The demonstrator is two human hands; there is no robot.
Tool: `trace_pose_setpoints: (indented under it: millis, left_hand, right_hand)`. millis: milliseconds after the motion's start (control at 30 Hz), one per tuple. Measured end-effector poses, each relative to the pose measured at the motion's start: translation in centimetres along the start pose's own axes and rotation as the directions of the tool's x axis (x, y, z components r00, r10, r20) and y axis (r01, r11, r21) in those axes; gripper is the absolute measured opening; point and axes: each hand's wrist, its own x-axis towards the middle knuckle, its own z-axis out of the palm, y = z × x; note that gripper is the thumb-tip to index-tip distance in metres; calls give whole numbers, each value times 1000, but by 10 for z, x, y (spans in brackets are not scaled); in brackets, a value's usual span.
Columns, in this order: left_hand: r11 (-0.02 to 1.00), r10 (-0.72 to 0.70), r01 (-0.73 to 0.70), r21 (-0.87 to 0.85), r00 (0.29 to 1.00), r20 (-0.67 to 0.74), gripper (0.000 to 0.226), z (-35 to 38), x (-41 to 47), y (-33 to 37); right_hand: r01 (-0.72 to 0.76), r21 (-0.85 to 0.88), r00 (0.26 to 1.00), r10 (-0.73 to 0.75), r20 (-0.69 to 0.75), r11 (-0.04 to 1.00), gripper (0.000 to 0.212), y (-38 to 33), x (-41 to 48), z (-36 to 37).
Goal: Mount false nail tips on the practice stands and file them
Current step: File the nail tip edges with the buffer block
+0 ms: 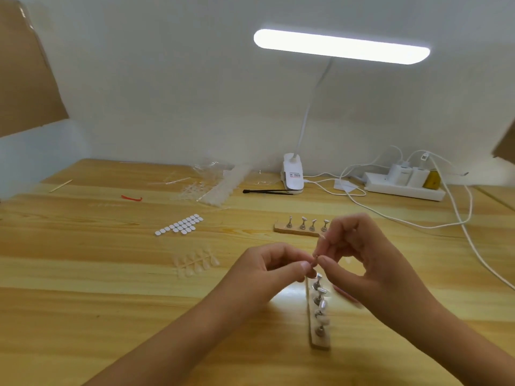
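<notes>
Hands meet above the near stand (319,316) on our tabletop (111,288): left hand (267,271) and right hand (359,257) both pinch one small nail tip (315,259), other stand (302,228) just behind.

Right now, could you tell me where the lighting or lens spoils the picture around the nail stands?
Head view: the lamp bar is blown out to plain white; its glare pools on the table beside the near stand, washing out the mounted tips. The wide lens bows the table's far edge. What the left hand and right hand pinch is too blurred to identify.
</notes>
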Motion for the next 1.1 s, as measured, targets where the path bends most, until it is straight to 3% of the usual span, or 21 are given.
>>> trace_pose_setpoints:
  millis: [167,267,333,467,700,1100]
  left_hand:
    - [998,-7,10,-61,998,62,10,7,-2,0]
    - [998,0,2,-63,999,44,13,9,-1,-2]
    - [998,6,-5,-58,1000,15,18,9,-1,-3]
    - [999,42,-42,-3,998,-40,16,9,-3,-5]
    - [980,137,-127,154,989,-58,12,13,-6,-6]
    - [953,204,-185,239,977,-59,10,14,-7,-5]
  right_hand:
    - [-90,160,993,101,-63,983,42,7,-10,6]
    - [-205,334,966,246,-85,920,21,6,-12,4]
    - [-300,406,934,353,-61,863,12,7,-13,-1]
    - [-400,455,900,436,28,796,18,10,-13,-7]
    - [-424,503,904,382,190,753,10,10,-16,-5]
    - [-434,555,898,388,207,710,7,12,-17,0]
